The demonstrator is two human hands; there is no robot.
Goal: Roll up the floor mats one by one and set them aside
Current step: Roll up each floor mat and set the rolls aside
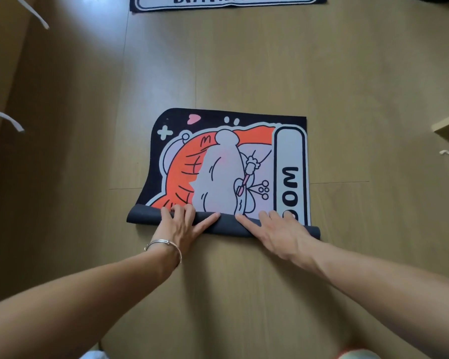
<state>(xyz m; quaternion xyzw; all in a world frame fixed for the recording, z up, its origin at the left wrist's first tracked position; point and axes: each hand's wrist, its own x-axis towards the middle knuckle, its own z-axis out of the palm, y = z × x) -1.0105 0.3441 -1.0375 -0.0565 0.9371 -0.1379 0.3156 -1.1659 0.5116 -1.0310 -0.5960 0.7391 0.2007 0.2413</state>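
Cartoon mat (226, 164) on floor (347, 73): near edge rolled, most lies flat. Left hand (178, 226) fingers curl over roll; right hand (280, 231) fingers press flat, ungripping. Second mat (226, 2) untouched beyond.

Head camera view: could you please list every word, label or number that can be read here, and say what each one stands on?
"BATHROOM": on the far mat, with the tops of the letters cut off by the frame edge.
"OOM": sideways in the white panel of the near mat; the letters before it are hidden by the rolled part and the fingers.
No other text, brand or number can be seen.
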